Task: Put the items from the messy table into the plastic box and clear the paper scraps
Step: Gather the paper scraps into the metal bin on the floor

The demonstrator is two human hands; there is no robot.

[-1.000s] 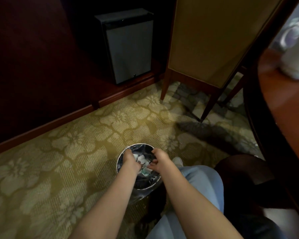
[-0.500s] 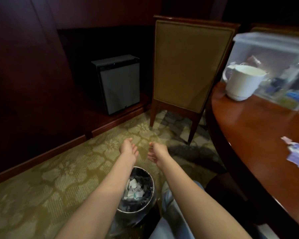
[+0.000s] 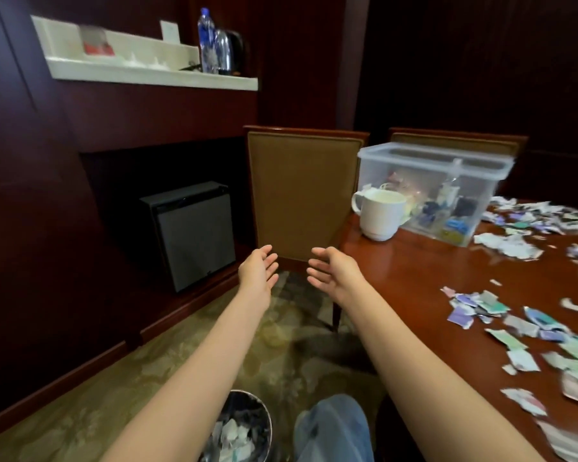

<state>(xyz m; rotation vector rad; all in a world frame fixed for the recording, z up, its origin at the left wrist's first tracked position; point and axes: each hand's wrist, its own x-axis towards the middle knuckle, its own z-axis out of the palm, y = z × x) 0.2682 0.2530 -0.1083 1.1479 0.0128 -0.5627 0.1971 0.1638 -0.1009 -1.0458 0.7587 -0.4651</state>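
Left hand [image 3: 259, 275] and right hand [image 3: 336, 275] out in the air, empty, fingers loose — paper scraps [image 3: 481, 308] strewn over table [image 3: 414, 278], plastic box [image 3: 431, 175] behind mug [image 3: 379, 216]

two hands [image 3: 259, 273] [image 3: 335, 274], two chairs [image 3: 302, 191] [image 3: 457, 139], two bottles [image 3: 207, 41] [image 3: 223, 51], one plastic box [image 3: 376, 170], one mug [image 3: 379, 216], one bin [image 3: 247, 393], many paper scraps [image 3: 481, 306].

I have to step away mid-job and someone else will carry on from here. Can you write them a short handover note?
Hands: left hand and right hand are both open and empty, held in the air beside the table.
Things: the plastic box stands at the table's far end with small items inside. A white cup stands on the table in front of it.
Done: the waste bin on the floor holds torn paper.
Left: many paper scraps are spread over the right of the table, and the cup is not yet in the box.
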